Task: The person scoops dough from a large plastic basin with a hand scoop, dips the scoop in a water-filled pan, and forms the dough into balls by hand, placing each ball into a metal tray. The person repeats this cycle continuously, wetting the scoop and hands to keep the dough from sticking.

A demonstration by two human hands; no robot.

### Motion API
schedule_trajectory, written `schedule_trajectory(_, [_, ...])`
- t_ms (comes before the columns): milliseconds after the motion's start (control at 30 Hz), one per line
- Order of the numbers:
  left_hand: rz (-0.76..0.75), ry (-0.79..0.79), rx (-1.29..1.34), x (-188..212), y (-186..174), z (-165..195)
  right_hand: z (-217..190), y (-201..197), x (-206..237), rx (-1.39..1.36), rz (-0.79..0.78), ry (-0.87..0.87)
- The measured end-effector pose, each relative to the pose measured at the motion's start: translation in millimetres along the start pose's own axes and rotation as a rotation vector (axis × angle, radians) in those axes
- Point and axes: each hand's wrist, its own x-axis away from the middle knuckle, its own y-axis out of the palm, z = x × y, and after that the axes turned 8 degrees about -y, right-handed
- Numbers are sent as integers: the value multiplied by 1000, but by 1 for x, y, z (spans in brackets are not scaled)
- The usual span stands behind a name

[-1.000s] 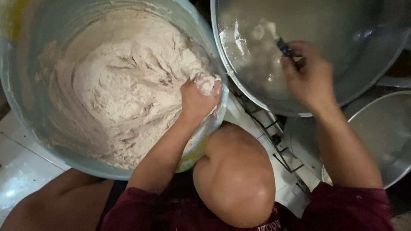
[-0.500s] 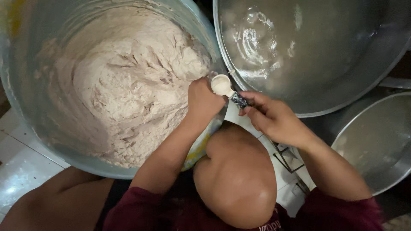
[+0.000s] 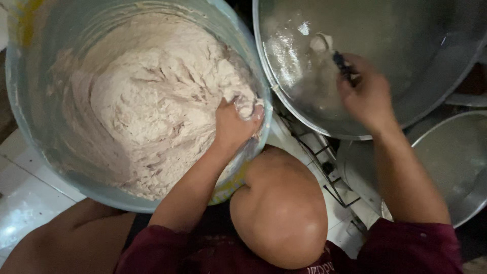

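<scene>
Pale dough (image 3: 147,101) fills the blue tub (image 3: 30,127) at left, where the left hand (image 3: 233,124) is closed on a lump by the near-right rim. A spoon (image 3: 329,50), its handle pinched by the right hand (image 3: 365,94), is held over the steel pan (image 3: 406,30) at right; the pan's far edge is cut off.

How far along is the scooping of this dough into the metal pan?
Barely started. Done: only a small lump lies in the metal pan. In hand: the right hand holds a spoon there, and the left hand grips dough. Left: the tub is nearly full of dough.
</scene>
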Motion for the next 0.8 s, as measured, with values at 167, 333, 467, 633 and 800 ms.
schedule_trajectory(167, [21, -29, 50, 0, 2, 1, -23, -4, 24, -158, 23, 23])
schedule_trajectory(333, [45, -93, 198, 3, 7, 5, -65, 14, 54, -450, -283, 42])
schedule_trajectory(467, [-26, -13, 99, 0, 7, 1, -83, 23, 57, -236, -350, 24])
schedule_trajectory(633, [-125, -59, 43, -2, 4, -3, -83, 25, 53, -650, -499, 176])
schedule_trajectory(800, [-228, -417, -320, -40, -40, -33, -83, 19, 41, -171, -430, -424])
